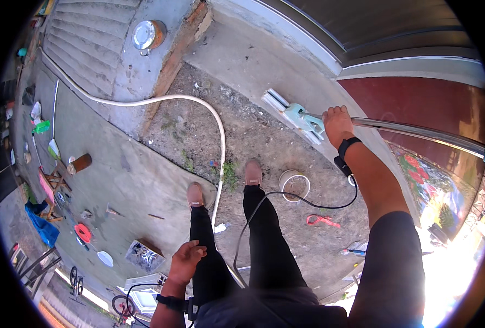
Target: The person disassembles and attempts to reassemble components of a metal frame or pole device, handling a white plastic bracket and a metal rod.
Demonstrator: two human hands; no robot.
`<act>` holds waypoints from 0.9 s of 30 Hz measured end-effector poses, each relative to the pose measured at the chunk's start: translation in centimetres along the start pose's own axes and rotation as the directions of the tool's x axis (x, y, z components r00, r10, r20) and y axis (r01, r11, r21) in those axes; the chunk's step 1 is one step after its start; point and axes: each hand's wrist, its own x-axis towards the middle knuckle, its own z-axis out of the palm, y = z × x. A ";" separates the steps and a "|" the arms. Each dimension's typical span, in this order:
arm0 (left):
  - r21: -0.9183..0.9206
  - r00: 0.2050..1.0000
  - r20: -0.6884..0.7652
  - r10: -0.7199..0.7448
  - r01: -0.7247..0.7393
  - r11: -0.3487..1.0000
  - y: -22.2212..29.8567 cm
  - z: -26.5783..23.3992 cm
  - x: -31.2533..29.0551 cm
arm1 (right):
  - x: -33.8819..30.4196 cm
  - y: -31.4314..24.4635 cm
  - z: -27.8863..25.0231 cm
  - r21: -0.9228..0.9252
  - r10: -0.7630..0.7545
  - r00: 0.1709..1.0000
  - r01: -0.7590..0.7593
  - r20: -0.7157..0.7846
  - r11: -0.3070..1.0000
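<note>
My right hand (338, 127) is wrapped around the silver metal pole of a sponge mop, close to its head. The mop head (302, 119) is pale teal with long white strips, tilted above the concrete step along the wall. Its pole (417, 131) runs off to the right, past a dark red panel. In front of my left thigh, my left hand (188, 258) is loosely curled, and no object shows in it. Both wrists wear black straps with small devices, and a black cable (308, 203) loops from the right one across my legs.
A cream hose (220, 131) curves across the ground and passes between my feet. Near my right foot stands a white bucket (294, 186), with a red strap (323, 220) beyond it. A metal pot (148, 35) sits on the ledge. Leftward lie a box (144, 256) and a wooden stool (51, 188).
</note>
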 end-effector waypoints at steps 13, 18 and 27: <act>-0.043 0.996 0.028 0.080 -0.079 0.996 0.9 1.6 0.1 | -0.8 0.0 -5.7 0.320 -0.005 0.999 -0.010 0.045 0.947; -0.245 0.983 -0.028 0.180 -0.181 0.952 4.7 3.2 -0.2 | -4.3 -4.4 -14.1 0.702 -0.120 0.884 0.436 -0.452 0.563; -0.894 0.842 0.111 0.527 -0.147 0.424 6.2 4.7 1.8 | -13.4 -19.3 -31.5 0.431 -0.224 0.419 0.902 -0.880 -0.009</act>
